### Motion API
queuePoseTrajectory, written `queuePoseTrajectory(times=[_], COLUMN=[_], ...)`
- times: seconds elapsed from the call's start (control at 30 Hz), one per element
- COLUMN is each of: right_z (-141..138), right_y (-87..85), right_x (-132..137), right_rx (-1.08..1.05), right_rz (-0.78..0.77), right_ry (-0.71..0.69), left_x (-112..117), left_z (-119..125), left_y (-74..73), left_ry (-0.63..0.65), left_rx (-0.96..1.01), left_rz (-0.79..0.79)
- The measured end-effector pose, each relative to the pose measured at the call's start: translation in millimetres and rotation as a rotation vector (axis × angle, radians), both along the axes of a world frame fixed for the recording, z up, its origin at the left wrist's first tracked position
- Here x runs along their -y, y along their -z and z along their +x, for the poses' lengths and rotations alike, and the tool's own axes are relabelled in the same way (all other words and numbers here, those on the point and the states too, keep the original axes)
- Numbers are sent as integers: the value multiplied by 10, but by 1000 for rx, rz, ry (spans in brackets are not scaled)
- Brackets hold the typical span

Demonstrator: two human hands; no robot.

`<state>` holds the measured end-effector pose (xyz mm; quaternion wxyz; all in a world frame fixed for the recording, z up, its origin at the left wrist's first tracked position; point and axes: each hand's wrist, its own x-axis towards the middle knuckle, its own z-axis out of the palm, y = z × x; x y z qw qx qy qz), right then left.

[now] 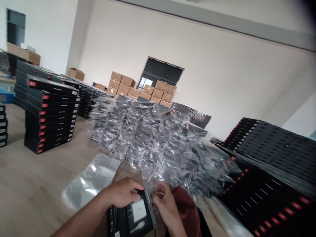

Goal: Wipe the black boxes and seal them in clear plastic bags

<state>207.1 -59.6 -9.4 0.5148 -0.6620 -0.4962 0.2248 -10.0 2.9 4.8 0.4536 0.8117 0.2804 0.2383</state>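
Observation:
A flat black box [119, 219] lies at the bottom centre; its front shows a white charger-like block and a white cable. My left hand [125, 192] grips its upper part, thumb on the front face. At the box's right edge is my right hand [164, 200], its fingers curled into a pinch close to the shiny clear plastic. What sits between those fingers is too blurred to make out. Left of the box, a stack of flat clear plastic bags [92, 179] lies on the table [41, 184].
Bagged black boxes [153, 138] are piled in rows just ahead. A stack of unbagged black boxes [51, 118] stands at left, and more black boxes [269, 197] fill the right. Dark red cloth [186, 210] lies beside my right hand. Cardboard cartons [158, 93] stand by the far wall.

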Motion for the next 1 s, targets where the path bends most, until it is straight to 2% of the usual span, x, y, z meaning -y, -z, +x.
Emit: queuePoseTrajectory(times=[0.1, 0.23, 0.37, 0.47, 0.6, 0.7, 0.87, 1.0], right_z=[-31, -47, 5, 50, 49, 20, 8, 39], right_y=[48, 24, -40, -63, -49, -47, -60, -45], right_x=[-37, -40, 3, 17, 4, -2, -6, -16], right_rx=[167, 367, 416, 363, 202, 103, 172, -28], right_rz=[73, 105, 106, 24, -21, 12, 73, 101], right_ry=[75, 188, 284, 295, 154, 112, 171, 127], left_x=[-3, -37, -85, -117, -155, -173, -150, -116], left_z=[6, 13, 28, 48, 91, 130, 174, 188], left_y=[11, 43, 82, 107, 150, 182, 152, 89], left_ry=[-3, 35, -11, -70, -140, -168, -238, -221], left_rx=[-34, -59, -37, -9, 52, 124, 174, 236], left_rz=[-18, -43, -97, -91, -66, -63, -45, -55])
